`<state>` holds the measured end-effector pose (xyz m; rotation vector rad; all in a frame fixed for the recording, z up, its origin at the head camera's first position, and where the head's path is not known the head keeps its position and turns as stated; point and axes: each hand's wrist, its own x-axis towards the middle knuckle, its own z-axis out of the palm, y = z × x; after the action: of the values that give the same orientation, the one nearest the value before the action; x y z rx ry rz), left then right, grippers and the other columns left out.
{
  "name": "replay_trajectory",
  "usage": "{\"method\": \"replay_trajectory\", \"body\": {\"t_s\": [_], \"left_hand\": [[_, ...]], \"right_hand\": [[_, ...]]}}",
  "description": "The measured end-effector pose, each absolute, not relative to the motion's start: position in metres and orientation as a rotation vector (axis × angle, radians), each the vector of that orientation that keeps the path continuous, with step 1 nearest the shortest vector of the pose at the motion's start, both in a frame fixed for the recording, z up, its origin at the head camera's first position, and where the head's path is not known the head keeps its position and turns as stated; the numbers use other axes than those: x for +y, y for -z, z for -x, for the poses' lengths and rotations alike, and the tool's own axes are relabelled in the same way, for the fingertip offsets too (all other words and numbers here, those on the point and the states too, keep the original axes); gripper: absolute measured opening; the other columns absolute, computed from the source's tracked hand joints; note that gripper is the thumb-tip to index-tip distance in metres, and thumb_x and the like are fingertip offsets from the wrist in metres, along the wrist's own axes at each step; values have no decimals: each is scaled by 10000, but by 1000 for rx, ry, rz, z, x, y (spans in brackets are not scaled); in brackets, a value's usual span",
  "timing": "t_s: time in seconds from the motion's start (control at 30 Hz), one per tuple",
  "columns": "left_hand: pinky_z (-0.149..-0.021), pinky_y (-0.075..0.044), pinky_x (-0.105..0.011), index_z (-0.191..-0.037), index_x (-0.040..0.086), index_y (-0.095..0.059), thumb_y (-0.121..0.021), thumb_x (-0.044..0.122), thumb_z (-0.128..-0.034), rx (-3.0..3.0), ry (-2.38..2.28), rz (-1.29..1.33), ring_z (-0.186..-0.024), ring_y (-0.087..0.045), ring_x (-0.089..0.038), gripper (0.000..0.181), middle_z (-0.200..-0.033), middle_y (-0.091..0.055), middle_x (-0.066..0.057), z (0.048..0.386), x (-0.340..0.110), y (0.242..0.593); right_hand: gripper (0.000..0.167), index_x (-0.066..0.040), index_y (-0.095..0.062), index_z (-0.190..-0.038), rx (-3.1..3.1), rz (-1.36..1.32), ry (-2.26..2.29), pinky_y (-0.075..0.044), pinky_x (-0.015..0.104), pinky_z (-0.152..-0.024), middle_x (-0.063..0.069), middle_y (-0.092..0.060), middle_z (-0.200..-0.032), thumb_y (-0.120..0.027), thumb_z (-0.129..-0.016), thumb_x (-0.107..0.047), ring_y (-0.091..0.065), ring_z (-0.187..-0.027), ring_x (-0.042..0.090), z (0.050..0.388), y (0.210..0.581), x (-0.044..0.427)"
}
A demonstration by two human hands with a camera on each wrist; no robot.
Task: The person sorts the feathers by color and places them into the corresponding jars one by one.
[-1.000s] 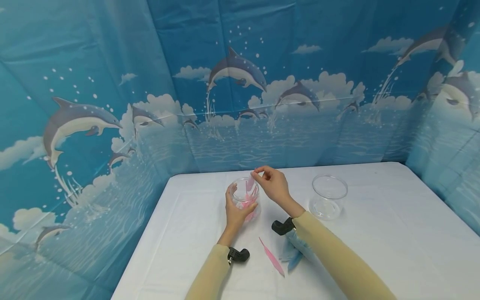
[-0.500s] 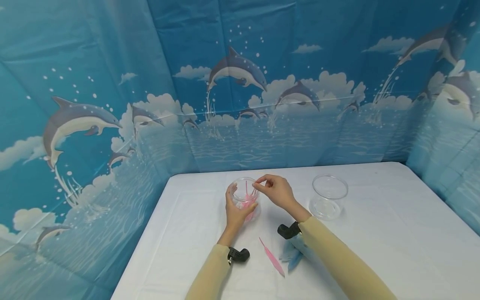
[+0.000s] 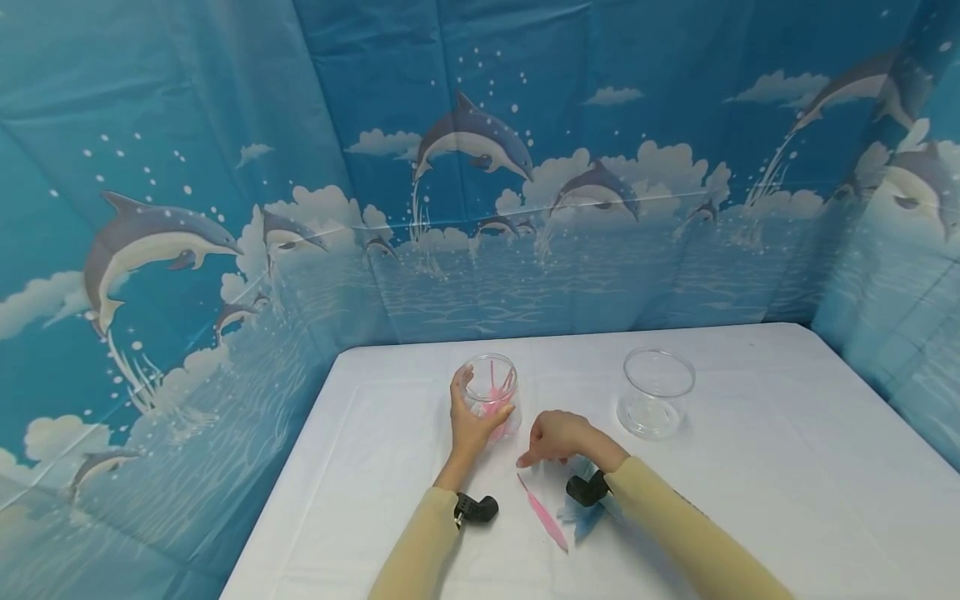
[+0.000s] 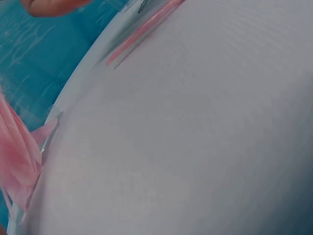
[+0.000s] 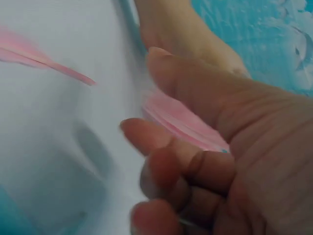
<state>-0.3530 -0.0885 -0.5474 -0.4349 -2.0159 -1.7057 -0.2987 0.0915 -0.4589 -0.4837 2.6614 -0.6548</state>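
My left hand point(image 3: 468, 429) grips a clear round jar point(image 3: 491, 400) from its left and near side. Several pink feathers point(image 3: 496, 409) stand inside, some quills reaching up toward the rim. A single pink feather point(image 3: 548, 522) lies on the table, its thin quill tip pointing at my right hand point(image 3: 564, 437). That hand hovers just beyond the quill; in the right wrist view its thumb and index finger are apart, the other fingers loosely bent, nothing between them. Blue feathers point(image 3: 582, 518) lie beside the pink one, partly hidden under the right wrist.
Another clear round jar point(image 3: 655, 406) stands on the right part of the white table point(image 3: 780, 425), with nothing visible in it. A blue dolphin-print curtain point(image 3: 480, 275) hangs behind the table and along its sides. Each wrist wears a black camera.
My right hand let a pink feather go into the jar, then moved away from the rim, toward me, down to the loose pink feather. The left hand keeps its grip on the jar.
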Motion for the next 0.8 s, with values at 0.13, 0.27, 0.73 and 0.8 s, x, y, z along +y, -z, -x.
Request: {"method": "replay_trajectory", "body": {"t_s": [0.13,0.27,0.73,0.8], "left_hand": [[-1039,-243,-583,-1464,193,-270,-864,151,-690,-1991,1715,447,-1328,-321,-281,976,-1454,-366,-110,354,-88,549],[-1039,-257,-562,-1456,198,-282,-869,152,-678,-1989,1714,445,-1325,-330,-246,976,-1448,-377,-81,354,-88,549],[-1010,-258,-612,-1450,152,-283,-865,137,-675,-1958,1698,476,-1316,-333,-298,970,-1446,-377,-108,355,-88,549],[-1009,-260,-614,-1450,142,-282,-868,148,-670,-1960,1694,477,-1316,-334,-298,975,-1444,-379,-113,355,-88,550]], "right_hand": [[344,-174,-619,-609,2677,472,536,-351,255,-463,-60,-521,-520,-814,-675,-449,-482,-429,99,284,470,81],[373,-174,-574,-639,2704,475,508,-360,281,-484,-46,-536,-559,-851,-622,-424,-491,-435,114,274,478,74],[267,-142,-618,-531,2655,445,669,-330,225,-407,-74,-470,-436,-812,-691,-227,-435,-389,74,272,491,73],[262,-134,-619,-531,2637,454,700,-336,222,-410,-78,-471,-432,-803,-698,-214,-429,-389,70,271,491,74]]}}
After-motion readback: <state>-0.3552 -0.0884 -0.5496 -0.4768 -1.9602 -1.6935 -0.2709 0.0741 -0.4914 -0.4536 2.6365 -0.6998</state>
